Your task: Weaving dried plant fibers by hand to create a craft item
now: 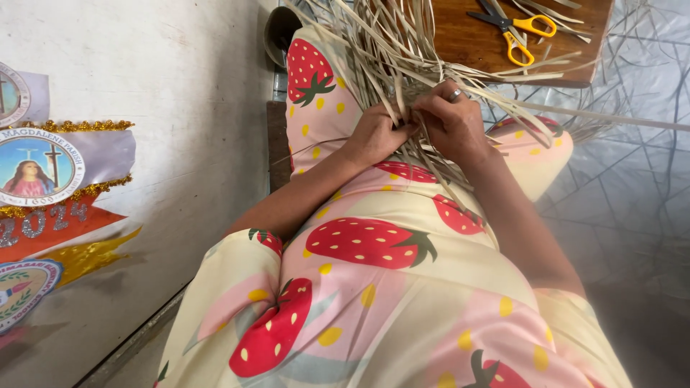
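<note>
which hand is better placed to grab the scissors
Right, probably. The scissors lie on the wooden board beyond and to the right of the right hand. The left hand sits farther left, and both pinch the strips.

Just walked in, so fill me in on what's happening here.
A person seated in a pale yellow strawberry-print dress is working a bundle of long pale dried leaf strips held over the lap. The left hand pinches strips near the point where they cross, and the right hand, with a silver ring on one finger, grips the strips beside it. Loose ends fan out in all directions. Yellow-handled scissors lie untouched on a brown wooden board beyond the hands.
</note>
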